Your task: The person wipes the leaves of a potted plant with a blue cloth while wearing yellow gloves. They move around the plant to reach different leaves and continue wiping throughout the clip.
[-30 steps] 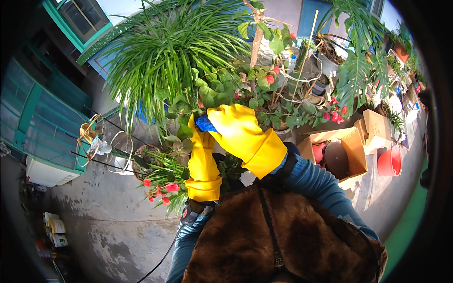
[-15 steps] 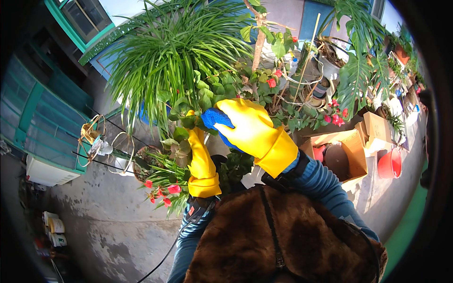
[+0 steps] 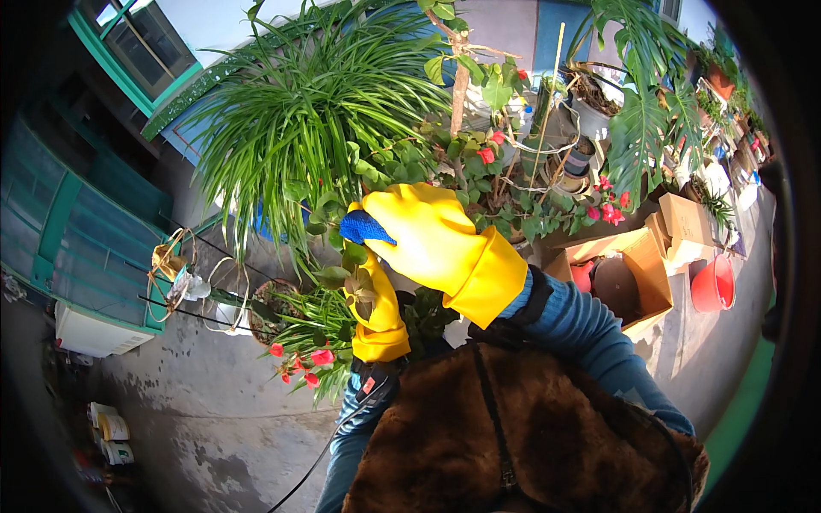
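My right hand (image 3: 422, 236), in a yellow rubber glove, closes round a blue cloth (image 3: 366, 227). The cloth is pressed among the green leaves of a branching plant (image 3: 327, 208) with red blooms. My left hand (image 3: 376, 303), gloved in the same yellow, reaches up just below and left of the right one. Leaves and my right hand cover most of its fingers, so what they grip cannot be made out. A brownish-green leaf (image 3: 363, 295) hangs in front of the left glove.
A bushy, long-leaved plant (image 3: 316, 111) rises beyond my hands. At the right are an open cardboard box (image 3: 654, 272) and a red bucket (image 3: 713, 284). Thin rods and wire loops (image 3: 192, 274) stick out at the left, near a potted plant (image 3: 272, 299). A large split-leaf plant (image 3: 646, 137) stands far right.
My right hand has moved a little left and down with the blue cloth, and less of the cloth shows. My left hand has shifted slightly right and down in the picture.
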